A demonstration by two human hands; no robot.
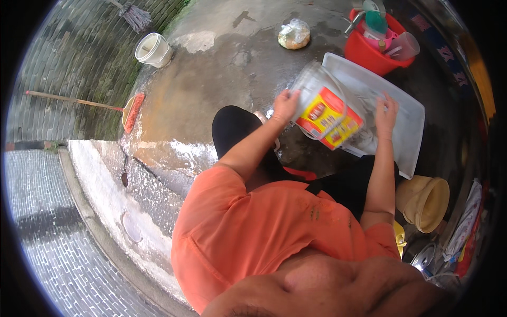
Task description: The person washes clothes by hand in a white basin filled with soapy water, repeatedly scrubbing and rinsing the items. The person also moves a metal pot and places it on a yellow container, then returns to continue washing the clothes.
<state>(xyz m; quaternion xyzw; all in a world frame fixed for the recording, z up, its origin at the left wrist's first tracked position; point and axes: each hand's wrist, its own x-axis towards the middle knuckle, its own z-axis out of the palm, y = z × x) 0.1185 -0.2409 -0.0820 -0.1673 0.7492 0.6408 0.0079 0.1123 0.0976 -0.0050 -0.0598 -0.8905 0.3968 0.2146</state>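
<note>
My left hand (pixel 286 106) grips a translucent plastic bucket (pixel 330 115) by its side. The bucket is tilted and a little blurred, with a red and yellow label bearing writing and a thin carrying handle. To the right of it, my right hand (pixel 387 115) is raised with its fingers apart, and I see nothing in it. Beneath both lies a shallow, whitish plastic tub (pixel 414 119) on the wet floor, its near left part covered by the bucket. What is inside the tub is too unclear to name.
A red basin (pixel 358 59) full of plastic scoops and containers stands past the tub. Beside my right leg a beige bucket (pixel 431 204) lies tipped. Farther off are a tied plastic bag (pixel 294 35), a white pail (pixel 153 50), a broom (pixel 134 113) and a mop (pixel 135 16).
</note>
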